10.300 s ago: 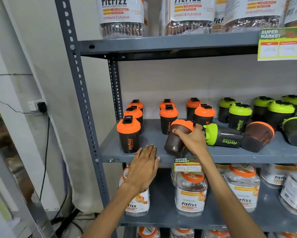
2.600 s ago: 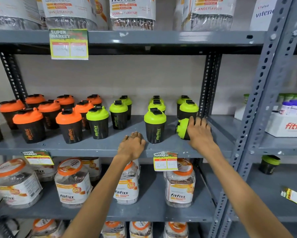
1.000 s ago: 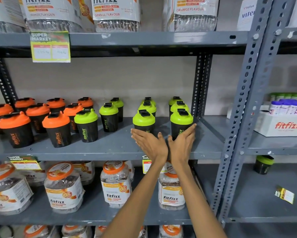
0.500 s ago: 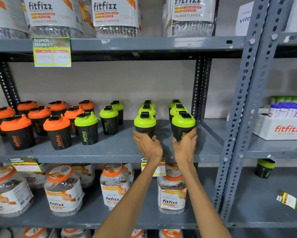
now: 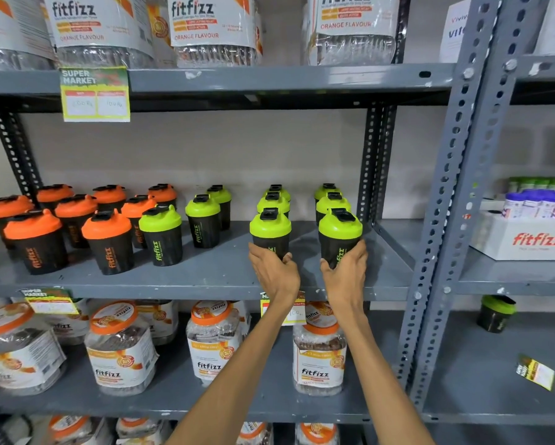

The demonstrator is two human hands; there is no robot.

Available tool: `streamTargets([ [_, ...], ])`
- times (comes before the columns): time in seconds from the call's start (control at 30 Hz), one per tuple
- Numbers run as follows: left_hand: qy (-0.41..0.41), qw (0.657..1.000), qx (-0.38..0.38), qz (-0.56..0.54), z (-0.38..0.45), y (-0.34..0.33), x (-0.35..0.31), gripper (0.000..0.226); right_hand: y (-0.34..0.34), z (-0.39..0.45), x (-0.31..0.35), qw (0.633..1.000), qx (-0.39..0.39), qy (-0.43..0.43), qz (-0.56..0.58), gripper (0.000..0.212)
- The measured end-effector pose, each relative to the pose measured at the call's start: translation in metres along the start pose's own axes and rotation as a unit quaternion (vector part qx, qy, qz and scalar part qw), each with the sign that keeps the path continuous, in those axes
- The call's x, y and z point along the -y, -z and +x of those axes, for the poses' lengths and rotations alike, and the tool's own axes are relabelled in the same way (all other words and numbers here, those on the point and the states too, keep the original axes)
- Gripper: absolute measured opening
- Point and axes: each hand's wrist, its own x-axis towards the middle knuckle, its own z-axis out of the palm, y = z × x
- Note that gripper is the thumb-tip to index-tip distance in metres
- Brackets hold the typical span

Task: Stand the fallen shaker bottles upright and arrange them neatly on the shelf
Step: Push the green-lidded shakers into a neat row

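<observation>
Black shaker bottles stand upright in rows on the grey middle shelf: orange-lidded shakers on the left, green-lidded shakers in the centre and right. My left hand wraps the base of the front green-lidded shaker of one row. My right hand holds the base of the front green-lidded shaker of the rightmost row, by the shelf upright. Both bottles are upright on the shelf.
Large fitfizz jars fill the shelf below and the top shelf. Price tags hang on shelf edges. A perforated steel post bounds the right side. Beyond it are a white fitfizz box and a lone green-lidded shaker.
Over the last second both hands went from flat in front of the two front green shakers to gripping their bases. Ten seconds ago several bottles lay fallen; now all stand.
</observation>
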Motion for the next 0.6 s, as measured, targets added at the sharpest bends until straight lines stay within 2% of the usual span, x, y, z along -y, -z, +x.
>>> streamTargets([
  [0.6,-0.017,1.0,-0.002,0.015,-0.0062,0.001,0.0026,0.078,0.0006,-0.0016,-0.0052,1.0,0.001,0.004,0.006,0.094],
])
